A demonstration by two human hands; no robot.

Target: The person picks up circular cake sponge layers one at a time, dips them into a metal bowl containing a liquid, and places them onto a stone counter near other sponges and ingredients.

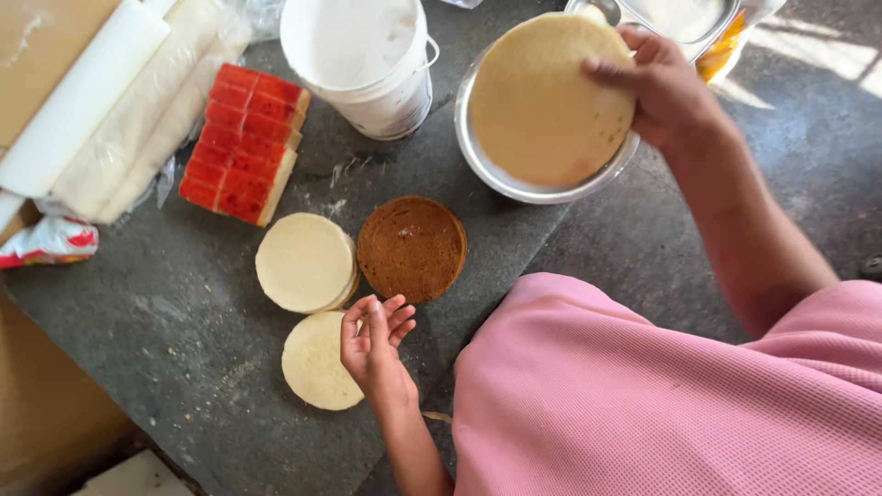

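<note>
Right hand [666, 92] pinching a pale sponge disc [544, 96] flat over the metal bowl [514, 184] at the slab's far edge; left hand [372, 344] loose-fingered, empty, beside the near disc [317, 363].

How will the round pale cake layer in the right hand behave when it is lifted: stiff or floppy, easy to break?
The cake layer is probably fairly stiff: the right hand grips only one edge above the metal bowl, yet it stays flat. It seems light, since one hand tilts it. It is thin and wide, so likely fragile; a hard pinch could crack it.
</note>
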